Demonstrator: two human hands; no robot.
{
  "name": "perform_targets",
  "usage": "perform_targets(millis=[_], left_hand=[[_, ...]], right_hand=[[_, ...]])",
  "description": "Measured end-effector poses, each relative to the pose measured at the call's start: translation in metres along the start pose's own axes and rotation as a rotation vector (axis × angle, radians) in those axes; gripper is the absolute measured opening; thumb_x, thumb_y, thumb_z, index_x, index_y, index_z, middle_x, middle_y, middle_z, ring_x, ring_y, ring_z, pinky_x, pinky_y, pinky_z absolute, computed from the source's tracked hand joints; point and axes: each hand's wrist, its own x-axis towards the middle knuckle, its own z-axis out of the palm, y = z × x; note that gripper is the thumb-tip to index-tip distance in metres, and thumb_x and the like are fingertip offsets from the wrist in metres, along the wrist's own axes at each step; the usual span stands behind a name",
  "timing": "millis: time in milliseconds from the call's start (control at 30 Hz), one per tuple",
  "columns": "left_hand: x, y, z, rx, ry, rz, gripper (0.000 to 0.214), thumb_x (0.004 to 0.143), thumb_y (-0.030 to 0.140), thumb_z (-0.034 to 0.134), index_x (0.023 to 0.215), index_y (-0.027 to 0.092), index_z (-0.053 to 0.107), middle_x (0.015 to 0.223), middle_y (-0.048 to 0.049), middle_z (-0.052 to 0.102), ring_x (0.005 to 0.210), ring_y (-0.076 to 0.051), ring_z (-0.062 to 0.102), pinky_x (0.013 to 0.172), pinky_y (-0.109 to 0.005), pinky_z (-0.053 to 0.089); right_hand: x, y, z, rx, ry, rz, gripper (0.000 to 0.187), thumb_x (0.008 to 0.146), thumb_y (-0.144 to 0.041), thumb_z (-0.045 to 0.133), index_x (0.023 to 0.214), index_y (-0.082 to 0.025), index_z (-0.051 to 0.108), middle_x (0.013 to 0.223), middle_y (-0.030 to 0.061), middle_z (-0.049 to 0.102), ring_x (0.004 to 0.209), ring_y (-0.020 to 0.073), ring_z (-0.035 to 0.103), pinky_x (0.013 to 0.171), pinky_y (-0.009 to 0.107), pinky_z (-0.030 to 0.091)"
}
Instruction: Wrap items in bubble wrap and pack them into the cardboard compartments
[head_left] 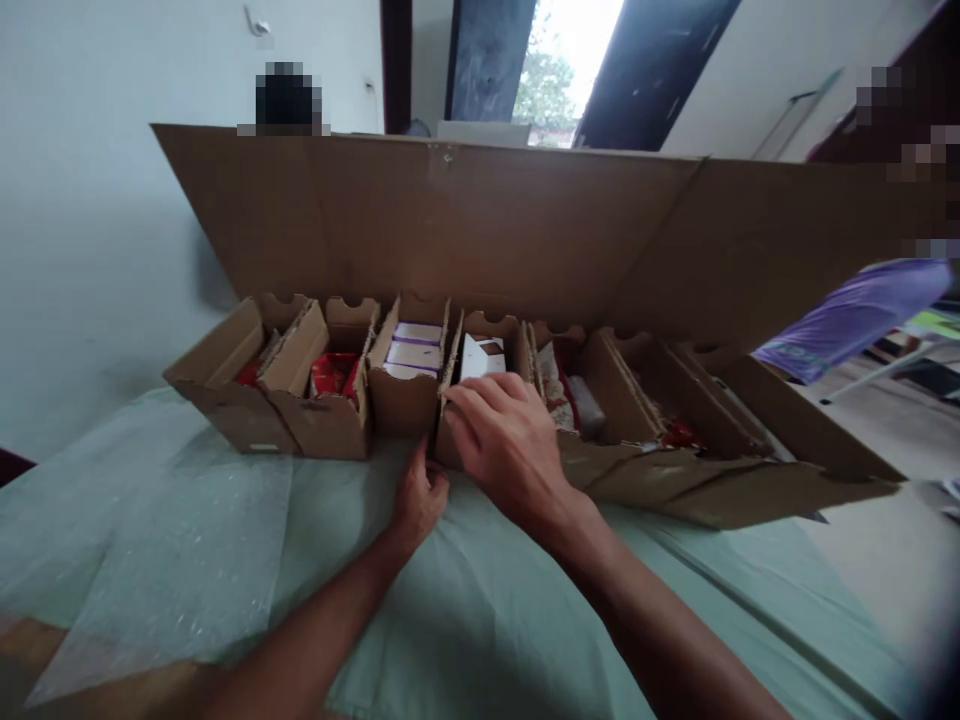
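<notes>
A row of several open cardboard bins stands on a green cloth. My right hand [510,440] is closed over the top front edge of a middle cardboard bin [444,440], its fingers curled over the rim. Inside that bin a white box [482,358] with a brown patch shows behind my fingers. My left hand [421,492] is at the lower left front corner of the same bin, fingers reaching into the gap beside it, thumb in front. Just left, a neighbouring bin [405,405] holds white and purple boxes [414,353] stacked in a line.
Red packets [335,375] lie in a bin further left. A tall cardboard panel [465,225] rises behind the row. Clear plastic wrap [172,550] covers the left of the green cloth [465,620]. People are beyond the panel and at right, one with a purple sleeve [855,315].
</notes>
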Motion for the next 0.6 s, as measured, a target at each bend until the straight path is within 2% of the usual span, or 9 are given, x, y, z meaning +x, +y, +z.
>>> perform_targets(millis=[133,233,300,367,433,533,600], left_hand=[[0.005,0.005,0.0,0.027,-0.018,-0.016,0.064,0.076,0.008,0.054,0.14,0.014,0.055,0.115,-0.0143,0.073,0.105,-0.027,0.069,0.101,-0.045,0.053],[0.005,0.017,-0.003,0.043,-0.057,-0.029,0.068,0.074,0.007,0.054,0.142,0.011,0.054,0.124,-0.0186,0.071,0.114,-0.03,0.068,0.106,-0.046,0.052],[-0.002,0.028,-0.011,0.051,-0.102,-0.023,0.07,0.07,0.008,0.059,0.14,0.01,0.056,0.131,-0.0217,0.068,0.122,-0.034,0.064,0.11,-0.048,0.049],[-0.018,0.039,-0.027,0.056,-0.159,-0.002,0.069,0.065,0.01,0.065,0.134,0.009,0.062,0.133,-0.0236,0.067,0.128,-0.038,0.061,0.113,-0.05,0.046],[-0.041,0.047,-0.055,0.055,-0.213,0.024,0.057,0.064,0.015,0.069,0.121,0.011,0.071,0.127,-0.0217,0.07,0.123,-0.039,0.063,0.112,-0.05,0.048],[-0.084,0.053,-0.111,0.04,-0.27,0.022,0.03,0.073,0.023,0.066,0.1,0.018,0.077,0.105,-0.0121,0.078,0.1,-0.03,0.072,0.096,-0.043,0.057],[-0.109,0.054,-0.149,0.027,-0.252,0.002,0.021,0.081,0.024,0.061,0.093,0.021,0.077,0.093,-0.0075,0.077,0.087,-0.025,0.072,0.083,-0.037,0.059]], right_hand=[[0.053,-0.007,0.045,-0.172,-0.265,0.014,0.019,0.09,-0.014,0.064,0.108,-0.011,0.071,0.106,0.0178,0.075,0.106,0.034,0.059,0.089,0.046,0.042],[0.073,-0.012,0.063,-0.22,-0.378,0.016,0.016,0.088,-0.006,0.06,0.085,-0.013,0.074,0.085,0.0186,0.076,0.094,0.0328,0.062,0.086,0.047,0.041],[0.074,-0.018,0.063,-0.22,-0.389,-0.008,0.022,0.086,-0.004,0.06,0.073,-0.015,0.073,0.075,0.0166,0.074,0.088,0.031,0.062,0.086,0.047,0.041],[0.064,-0.029,0.054,-0.221,-0.393,-0.027,0.024,0.085,-0.003,0.061,0.069,-0.017,0.073,0.072,0.0147,0.073,0.088,0.0302,0.062,0.091,0.049,0.041],[0.043,-0.043,0.038,-0.207,-0.382,-0.049,0.026,0.086,-0.004,0.06,0.069,-0.019,0.072,0.071,0.0127,0.072,0.091,0.0297,0.061,0.098,0.052,0.039],[-0.009,-0.064,0.001,-0.111,-0.305,-0.121,0.028,0.087,-0.002,0.056,0.073,-0.021,0.071,0.074,0.0092,0.071,0.1,0.0294,0.062,0.108,0.055,0.033],[-0.05,-0.067,-0.028,-0.024,-0.251,-0.198,0.03,0.088,-0.003,0.053,0.08,-0.025,0.071,0.079,0.006,0.072,0.107,0.029,0.063,0.112,0.055,0.031]])
